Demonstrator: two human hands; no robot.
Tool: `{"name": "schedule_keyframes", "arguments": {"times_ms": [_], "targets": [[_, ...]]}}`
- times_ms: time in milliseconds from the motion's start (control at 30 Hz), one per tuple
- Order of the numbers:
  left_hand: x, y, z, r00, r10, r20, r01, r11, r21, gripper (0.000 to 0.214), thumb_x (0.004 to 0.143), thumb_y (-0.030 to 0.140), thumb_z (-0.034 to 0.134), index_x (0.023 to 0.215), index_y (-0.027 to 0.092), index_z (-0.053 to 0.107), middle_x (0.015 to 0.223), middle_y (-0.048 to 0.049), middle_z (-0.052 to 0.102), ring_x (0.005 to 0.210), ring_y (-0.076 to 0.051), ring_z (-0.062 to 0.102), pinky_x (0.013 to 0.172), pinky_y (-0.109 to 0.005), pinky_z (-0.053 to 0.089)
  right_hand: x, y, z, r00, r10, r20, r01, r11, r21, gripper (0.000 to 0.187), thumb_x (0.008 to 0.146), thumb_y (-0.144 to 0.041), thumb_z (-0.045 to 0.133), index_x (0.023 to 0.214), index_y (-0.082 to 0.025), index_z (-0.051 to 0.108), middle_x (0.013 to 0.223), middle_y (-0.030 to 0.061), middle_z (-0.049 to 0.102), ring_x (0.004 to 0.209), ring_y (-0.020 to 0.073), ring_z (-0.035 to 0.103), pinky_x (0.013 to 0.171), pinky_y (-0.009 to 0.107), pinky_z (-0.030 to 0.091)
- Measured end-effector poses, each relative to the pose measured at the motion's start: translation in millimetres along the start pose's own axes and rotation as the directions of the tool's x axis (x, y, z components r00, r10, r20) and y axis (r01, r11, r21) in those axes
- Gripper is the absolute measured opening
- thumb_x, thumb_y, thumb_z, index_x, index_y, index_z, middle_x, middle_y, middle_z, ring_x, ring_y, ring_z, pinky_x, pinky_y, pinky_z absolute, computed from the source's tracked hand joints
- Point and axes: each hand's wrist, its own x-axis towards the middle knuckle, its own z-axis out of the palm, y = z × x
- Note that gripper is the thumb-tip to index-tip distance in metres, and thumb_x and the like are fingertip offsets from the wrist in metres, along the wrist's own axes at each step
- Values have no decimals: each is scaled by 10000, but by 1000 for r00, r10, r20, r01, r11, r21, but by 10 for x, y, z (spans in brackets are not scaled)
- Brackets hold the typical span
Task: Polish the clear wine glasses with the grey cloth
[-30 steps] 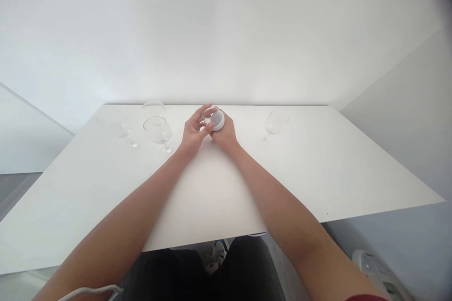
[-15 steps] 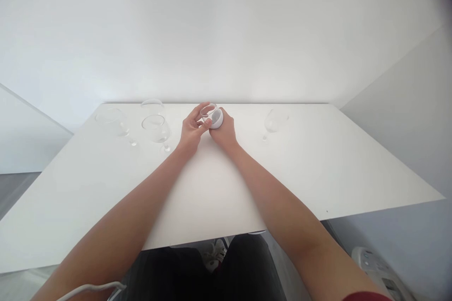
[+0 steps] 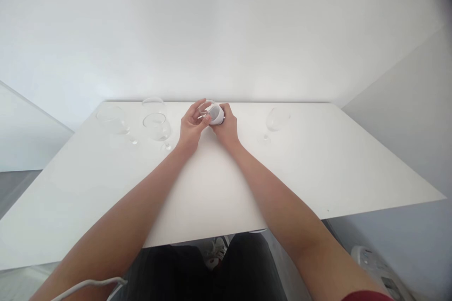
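Near the back of the white table (image 3: 208,188), my two hands meet. My left hand (image 3: 190,128) has its fingers curled round a clear glass (image 3: 202,109), which is tilted with its rim up. A small white rounded object with a grey face (image 3: 216,114) sits against the glass on its right side. My right hand (image 3: 229,124) is wrapped round that white object. What kind of thing it is, I cannot make out. The lower part of the glass is hidden behind fingers and the white object.
Stemmed glasses stand to the left: one at the far left (image 3: 113,121), one in front (image 3: 157,128) and one behind it (image 3: 153,103). Another stemmed glass (image 3: 278,120) is to the right. A white wall (image 3: 226,33) rises behind the table. A white cable (image 3: 88,283) crosses my left forearm.
The white object has turned in my right hand, showing more of its side. My right fingers have shifted slightly upward. The left hand keeps its hold on the glass.
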Motion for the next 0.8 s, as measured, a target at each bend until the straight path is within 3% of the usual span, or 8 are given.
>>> {"name": "schedule_keyframes", "arguments": {"times_ms": [133, 300, 533, 800], "targets": [[12, -19, -6, 1000, 4, -29, -4, 1000, 15, 611, 810, 519, 829, 1348, 310, 628, 1427, -116, 660, 1274, -275, 633, 1023, -418, 540, 26, 9, -9, 1000, -18, 18, 17, 997, 70, 366, 728, -426, 783, 998, -243, 617, 909, -2, 686, 790, 183, 580, 717, 310, 480], [22, -32, -13, 997, -6, -81, 10, 999, 44, 624, 800, 557, 823, 1342, 323, 623, 1402, -108, 664, 1227, -289, 656, 961, -405, 561, 52, 9, -29, 996, -8, 90, -10, 979, 204, 471, 649, -399, 847, 1045, -227, 659, 950, 3, 701, 832, 191, 605, 766, 320, 498], [21, -53, -26, 988, -65, -137, 69, 997, 23, 659, 803, 607, 796, 1381, 335, 632, 1394, -86, 637, 1181, -270, 663, 979, -378, 552, 78, 66, -40, 988, 11, 153, -62, 942, 330, 502, 558, -385, 928, 923, -231, 620, 837, -30, 638, 771, 163, 546, 700, 296, 482], [39, -51, -10, 973, -119, -198, 92, 986, -141, 485, 852, 582, 757, 1229, 291, 665, 1194, -65, 682, 1055, -219, 683, 888, -340, 570, 108, 93, -39, 964, 59, 260, -183, 856, 484, 388, 645, -384, 902, 904, -210, 671, 807, -33, 636, 745, 143, 549, 715, 274, 478]]}}
